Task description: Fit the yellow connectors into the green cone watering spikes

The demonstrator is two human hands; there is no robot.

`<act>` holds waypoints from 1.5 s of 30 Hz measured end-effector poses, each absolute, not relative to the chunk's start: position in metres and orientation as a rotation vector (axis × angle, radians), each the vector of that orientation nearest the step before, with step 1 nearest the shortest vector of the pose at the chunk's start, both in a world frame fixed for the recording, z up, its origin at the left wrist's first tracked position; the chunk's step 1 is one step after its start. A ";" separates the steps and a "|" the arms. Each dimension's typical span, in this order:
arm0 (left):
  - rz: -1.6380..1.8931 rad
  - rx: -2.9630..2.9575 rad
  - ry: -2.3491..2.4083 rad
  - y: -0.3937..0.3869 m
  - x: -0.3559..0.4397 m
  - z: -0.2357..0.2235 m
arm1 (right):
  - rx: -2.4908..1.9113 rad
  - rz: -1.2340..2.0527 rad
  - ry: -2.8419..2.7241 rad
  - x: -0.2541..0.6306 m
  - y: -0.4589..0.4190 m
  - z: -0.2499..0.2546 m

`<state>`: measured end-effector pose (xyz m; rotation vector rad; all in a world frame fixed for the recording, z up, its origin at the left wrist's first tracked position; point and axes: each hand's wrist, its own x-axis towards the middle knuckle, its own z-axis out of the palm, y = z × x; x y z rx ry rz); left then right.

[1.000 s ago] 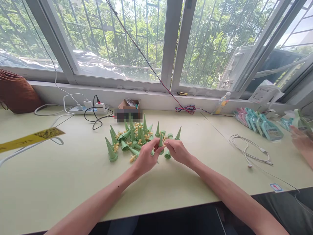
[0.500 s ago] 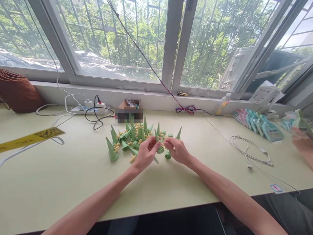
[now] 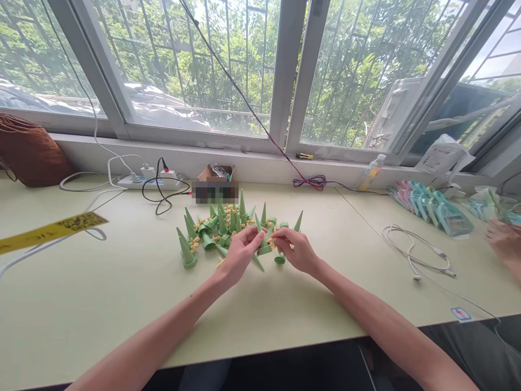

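Note:
My left hand (image 3: 241, 251) has its fingers closed around a green plastic cone-shaped watering spike (image 3: 265, 249), tip up and leaning slightly left. Close beside it, my right hand (image 3: 300, 251) pinches a small yellow plastic valve (image 3: 272, 244) at the spike's right side; whether the two parts touch I cannot tell. Around and behind my hands stand and lie several more green spikes (image 3: 187, 254), with small yellow valves (image 3: 194, 244) scattered among them. One green spike (image 3: 279, 259) is just under my right hand.
Behind the pile sits a small open cardboard box (image 3: 205, 174). A power strip (image 3: 140, 183) with cables is at back left. To the right lie a coiled white cable (image 3: 401, 247) and bagged teal tools (image 3: 450, 214). Another person's hand (image 3: 502, 241) shows at the right edge.
The held spike has shifted slightly left and tilted more, with my left hand turning a little. My right hand has edged left. The other person's hand at the right has moved.

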<state>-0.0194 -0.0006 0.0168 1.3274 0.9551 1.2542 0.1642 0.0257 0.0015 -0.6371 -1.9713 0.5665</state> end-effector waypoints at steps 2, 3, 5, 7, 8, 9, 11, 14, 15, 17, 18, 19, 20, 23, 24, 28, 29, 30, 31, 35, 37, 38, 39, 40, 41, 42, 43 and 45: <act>1.251 1.341 0.960 -0.001 -0.019 0.017 | -0.655 0.604 -1.952 0.163 0.025 0.002; 1.253 1.352 0.968 -0.002 -0.019 0.018 | -0.664 0.616 -1.947 0.163 0.024 0.002; 1.261 1.380 0.982 -0.004 -0.018 0.020 | -0.674 0.626 -1.945 0.163 0.024 0.002; 1.270 1.411 0.985 -0.005 -0.017 0.022 | -0.684 0.629 -1.947 0.163 0.024 0.001; 1.276 1.429 0.984 -0.006 -0.017 0.022 | -0.689 0.629 -1.948 0.163 0.025 0.000; 1.285 1.447 0.982 -0.006 -0.016 0.022 | -0.696 0.628 -1.952 0.163 0.025 0.000; 1.304 1.490 0.980 -0.006 -0.016 0.021 | -0.715 0.614 -1.960 0.164 0.025 0.000; 1.327 1.564 0.969 -0.006 -0.016 0.018 | -0.741 0.561 -1.972 0.165 0.025 0.001; 1.334 1.587 0.965 -0.006 -0.016 0.016 | -0.747 0.540 -1.976 0.165 0.025 0.001; 1.352 1.635 0.958 -0.006 -0.016 0.014 | -0.747 0.496 -1.988 0.164 0.024 0.002; 1.359 1.665 0.959 -0.006 -0.016 0.013 | -0.745 0.469 -1.993 0.164 0.024 0.003; 1.364 1.700 0.963 -0.007 -0.016 0.012 | -0.742 0.441 -1.996 0.164 0.025 0.003; 1.367 1.743 0.971 -0.007 -0.015 0.011 | -0.738 0.414 -1.999 0.164 0.025 0.003; 1.364 1.895 1.023 -0.010 -0.014 0.010 | -0.727 0.369 -2.008 0.164 0.027 0.002; 1.360 1.940 1.041 -0.011 -0.013 0.009 | -0.724 0.365 -2.014 0.164 0.027 0.001; 1.360 1.934 1.056 -0.012 -0.012 0.011 | -0.752 0.370 -2.014 0.164 0.027 -0.001; 1.360 1.883 1.041 -0.012 -0.012 0.013 | -0.770 0.372 -2.007 0.164 0.027 -0.001; 1.359 1.822 1.024 -0.011 -0.011 0.014 | -0.784 0.374 -2.002 0.163 0.027 -0.001; 1.352 1.758 1.007 -0.011 -0.011 0.016 | -0.791 0.376 -2.001 0.163 0.026 -0.001; 1.289 1.560 0.983 -0.012 -0.012 0.026 | -0.746 0.387 -2.039 0.164 0.026 0.000; 1.265 1.530 0.975 -0.012 -0.012 0.028 | -0.726 0.380 -2.053 0.164 0.026 0.001; 1.260 1.529 0.970 -0.012 -0.012 0.029 | -0.721 0.374 -2.055 0.164 0.026 0.001; 1.258 1.535 0.966 -0.012 -0.012 0.028 | -0.718 0.368 -2.056 0.164 0.026 0.002; 1.257 1.548 0.963 -0.011 -0.013 0.028 | -0.715 0.364 -2.058 0.164 0.026 0.002; 1.257 1.563 0.959 -0.011 -0.013 0.026 | -0.714 0.363 -2.062 0.164 0.026 0.002; 1.260 1.581 0.954 -0.010 -0.013 0.025 | -0.715 0.363 -2.066 0.164 0.026 0.003; 1.265 1.599 0.947 -0.010 -0.013 0.023 | -0.718 0.362 -2.069 0.163 0.025 0.003; 1.280 1.635 0.935 -0.009 -0.013 0.020 | -0.726 0.361 -2.073 0.163 0.024 0.003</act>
